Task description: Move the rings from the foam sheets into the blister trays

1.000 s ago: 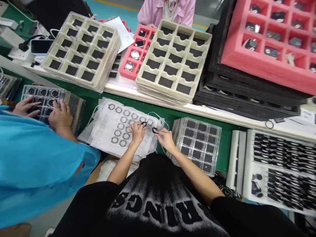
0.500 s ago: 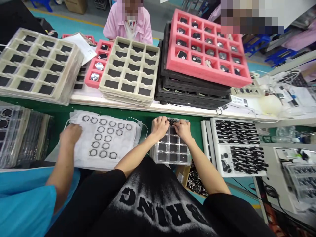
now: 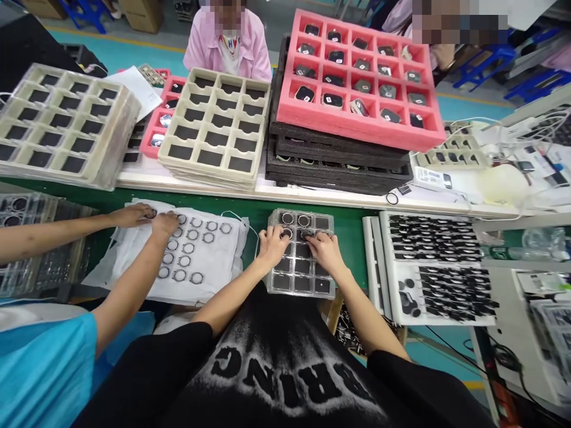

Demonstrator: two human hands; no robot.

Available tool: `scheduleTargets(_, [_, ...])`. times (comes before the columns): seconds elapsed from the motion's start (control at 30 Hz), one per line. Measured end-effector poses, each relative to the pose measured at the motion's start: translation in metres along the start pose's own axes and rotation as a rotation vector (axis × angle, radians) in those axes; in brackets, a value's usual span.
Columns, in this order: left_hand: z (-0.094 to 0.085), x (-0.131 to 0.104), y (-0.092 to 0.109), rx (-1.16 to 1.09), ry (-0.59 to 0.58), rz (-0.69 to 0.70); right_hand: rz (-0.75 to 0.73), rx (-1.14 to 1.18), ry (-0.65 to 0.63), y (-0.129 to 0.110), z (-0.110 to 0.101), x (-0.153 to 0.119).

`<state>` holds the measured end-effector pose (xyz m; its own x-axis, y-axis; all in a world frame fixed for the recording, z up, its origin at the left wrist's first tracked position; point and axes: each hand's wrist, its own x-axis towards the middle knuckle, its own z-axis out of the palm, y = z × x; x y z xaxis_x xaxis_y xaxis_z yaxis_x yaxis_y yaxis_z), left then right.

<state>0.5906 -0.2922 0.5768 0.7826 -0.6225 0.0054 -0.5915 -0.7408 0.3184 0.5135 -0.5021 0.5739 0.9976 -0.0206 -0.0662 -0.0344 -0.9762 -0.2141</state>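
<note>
**Clear tray under both your hands**

Clear tray (image 3: 300, 279) sits on the green belt (image 3: 348, 238) right in front of you, a stack of compartmented plastic with dark pockets. Your left hand (image 3: 271, 245) rests on its second row at about 10 o'clock from the tray's middle, fingers curled down onto a ring (image 3: 286, 232) in the pocket there. Your right hand (image 3: 325, 249) lies just beside it at about 1 o'clock, fingertips pressed over the next pocket's ring (image 3: 306, 235). Whether either hand actually pinches its ring or only touches it cannot be told; the fingers are bent, not spread. Two more rings (image 3: 288, 218) lie in the top row, at 12 o'clock from your hands, untouched.

At 9 o'clock from the tray, a white cloth (image 3: 214, 267) holds rows of loose rings, and a co-worker's two hands (image 3: 165, 223) rest on its far left corner. At 12 o'clock, across the white ledge, stand beige trays (image 3: 214, 128) and a pink foam tray (image 3: 357, 77) on black ones.
</note>
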Motion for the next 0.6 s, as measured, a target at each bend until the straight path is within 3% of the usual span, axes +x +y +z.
scheduleTargets(0.27, [-0.008, -0.012, -0.001, 0.011, -0.118, 0.032, -0.014, 0.016, -0.012, -0.007, 0.009, -0.003])
scheduleTargets(0.43, [-0.008, -0.022, 0.002, -0.035, -0.003, 0.008, -0.025, -0.008, 0.023, -0.011, 0.007, -0.003])
scheduleTargets(0.5, [-0.006, -0.031, -0.011, -0.085, 0.100, -0.091, -0.053, 0.010, 0.050, -0.016, 0.005, -0.006])
scheduleTargets(0.6, [-0.001, -0.047, -0.056, -0.106, 0.200, -0.432, -0.089, 0.062, 0.109, -0.030, 0.006, -0.015])
